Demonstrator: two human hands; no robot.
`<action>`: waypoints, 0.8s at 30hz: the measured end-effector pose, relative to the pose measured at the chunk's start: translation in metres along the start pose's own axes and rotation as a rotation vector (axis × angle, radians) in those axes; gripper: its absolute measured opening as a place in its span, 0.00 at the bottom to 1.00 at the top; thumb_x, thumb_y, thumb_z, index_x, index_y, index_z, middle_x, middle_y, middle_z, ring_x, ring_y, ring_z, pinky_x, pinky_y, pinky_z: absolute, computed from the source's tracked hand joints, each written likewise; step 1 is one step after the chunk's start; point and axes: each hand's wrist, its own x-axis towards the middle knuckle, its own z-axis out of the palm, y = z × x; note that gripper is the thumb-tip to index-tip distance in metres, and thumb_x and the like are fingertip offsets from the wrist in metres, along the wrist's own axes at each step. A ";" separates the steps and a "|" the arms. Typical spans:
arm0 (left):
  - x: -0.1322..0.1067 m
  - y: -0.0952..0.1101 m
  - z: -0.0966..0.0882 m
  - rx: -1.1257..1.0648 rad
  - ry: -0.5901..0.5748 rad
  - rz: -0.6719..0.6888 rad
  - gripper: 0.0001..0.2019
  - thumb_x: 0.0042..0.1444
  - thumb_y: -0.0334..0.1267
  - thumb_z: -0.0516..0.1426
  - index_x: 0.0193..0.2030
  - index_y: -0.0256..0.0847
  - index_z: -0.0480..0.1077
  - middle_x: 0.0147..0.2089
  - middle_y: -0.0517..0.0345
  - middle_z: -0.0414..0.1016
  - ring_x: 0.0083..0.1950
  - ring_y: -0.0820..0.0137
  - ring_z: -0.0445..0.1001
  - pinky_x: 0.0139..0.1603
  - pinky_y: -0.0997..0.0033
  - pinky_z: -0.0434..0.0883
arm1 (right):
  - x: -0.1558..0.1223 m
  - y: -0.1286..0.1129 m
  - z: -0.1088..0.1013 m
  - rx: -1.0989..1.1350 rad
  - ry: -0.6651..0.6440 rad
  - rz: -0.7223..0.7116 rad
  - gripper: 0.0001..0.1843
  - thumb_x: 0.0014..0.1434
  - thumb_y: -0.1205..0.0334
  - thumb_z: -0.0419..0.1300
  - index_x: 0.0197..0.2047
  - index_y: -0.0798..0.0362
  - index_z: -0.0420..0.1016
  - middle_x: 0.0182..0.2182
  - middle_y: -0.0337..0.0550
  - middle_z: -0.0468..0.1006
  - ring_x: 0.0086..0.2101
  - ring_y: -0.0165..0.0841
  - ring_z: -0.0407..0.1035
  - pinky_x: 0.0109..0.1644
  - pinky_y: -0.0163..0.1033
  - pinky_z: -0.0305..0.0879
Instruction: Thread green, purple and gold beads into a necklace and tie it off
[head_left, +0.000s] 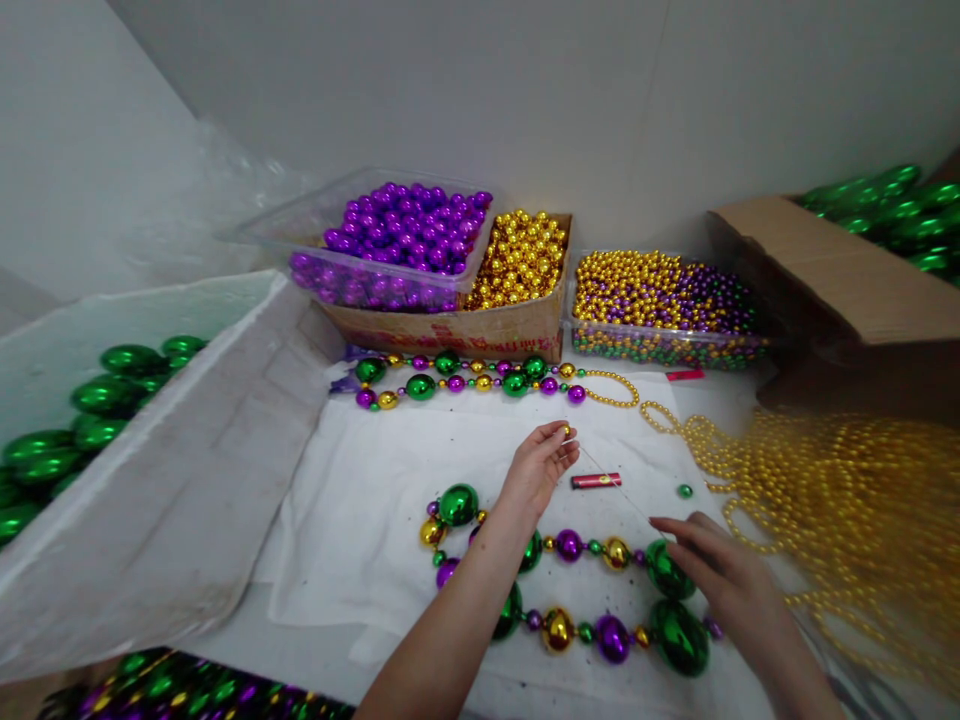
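Note:
My left hand (541, 468) is closed, pinching a small gold bead (567, 430) between thumb and fingertips. From it a thin string (611, 478) runs down to my right hand (709, 560), whose fingers are pinched together on the string. Below both hands a bead necklace (556, 631) of large green and smaller purple and gold balls lies in a loop on white cloth; my left forearm hides part of it. Between the hands, behind the string, lies a red lighter (596, 481). A loose green bead (685, 491) rests beyond my right hand.
Behind are a clear tub of purple balls (409, 235), a cardboard box of gold balls (525, 250) and a tub of mixed beads (660, 300). Another necklace (457, 383) lies before them. Gold bead strands (840, 500) pile at right; a white bin (172, 520) of green balls stands left.

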 end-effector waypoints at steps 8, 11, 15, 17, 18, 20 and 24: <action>-0.002 -0.001 0.002 0.028 -0.029 -0.017 0.17 0.45 0.31 0.64 0.43 0.33 0.67 0.41 0.51 0.71 0.36 0.74 0.71 0.40 0.73 0.68 | 0.003 -0.001 0.005 0.040 0.010 0.037 0.21 0.58 0.51 0.53 0.46 0.55 0.75 0.31 0.43 0.67 0.31 0.31 0.63 0.34 0.34 0.59; -0.008 -0.009 0.009 0.061 -0.035 -0.037 0.20 0.43 0.32 0.65 0.42 0.34 0.65 0.41 0.53 0.70 0.33 0.76 0.70 0.38 0.73 0.68 | 0.010 0.001 0.013 0.102 0.034 0.072 0.20 0.57 0.50 0.55 0.44 0.55 0.75 0.33 0.43 0.70 0.32 0.31 0.63 0.35 0.34 0.59; -0.020 -0.021 0.021 0.282 -0.162 -0.112 0.18 0.42 0.36 0.65 0.39 0.33 0.66 0.39 0.51 0.71 0.33 0.74 0.71 0.37 0.73 0.68 | 0.023 0.003 0.020 0.199 0.092 0.110 0.19 0.54 0.49 0.58 0.39 0.56 0.74 0.36 0.45 0.73 0.35 0.32 0.65 0.39 0.34 0.60; -0.019 -0.018 0.024 0.435 -0.305 -0.171 0.17 0.45 0.37 0.64 0.40 0.32 0.68 0.42 0.48 0.71 0.38 0.71 0.72 0.39 0.73 0.68 | 0.027 0.003 0.018 0.243 0.132 0.126 0.20 0.53 0.47 0.59 0.39 0.57 0.74 0.35 0.45 0.73 0.34 0.32 0.65 0.36 0.34 0.59; -0.014 -0.014 0.026 0.524 -0.360 -0.172 0.16 0.47 0.37 0.62 0.42 0.32 0.69 0.44 0.46 0.71 0.40 0.70 0.72 0.40 0.72 0.69 | 0.027 0.004 0.016 0.265 0.156 0.144 0.21 0.52 0.46 0.59 0.39 0.57 0.73 0.34 0.45 0.72 0.32 0.31 0.64 0.33 0.34 0.58; 0.004 -0.002 0.028 0.723 -0.355 -0.092 0.13 0.52 0.36 0.59 0.44 0.33 0.69 0.47 0.45 0.70 0.41 0.67 0.73 0.40 0.69 0.69 | 0.026 0.005 0.013 0.313 0.205 0.204 0.24 0.50 0.44 0.60 0.39 0.57 0.73 0.32 0.44 0.71 0.29 0.30 0.61 0.28 0.32 0.54; 0.059 0.017 0.033 1.055 -0.001 0.241 0.07 0.54 0.33 0.55 0.39 0.34 0.69 0.44 0.44 0.69 0.47 0.62 0.69 0.49 0.61 0.66 | 0.020 0.009 0.012 0.421 0.244 0.315 0.25 0.47 0.44 0.63 0.40 0.57 0.72 0.32 0.43 0.70 0.28 0.27 0.59 0.26 0.30 0.51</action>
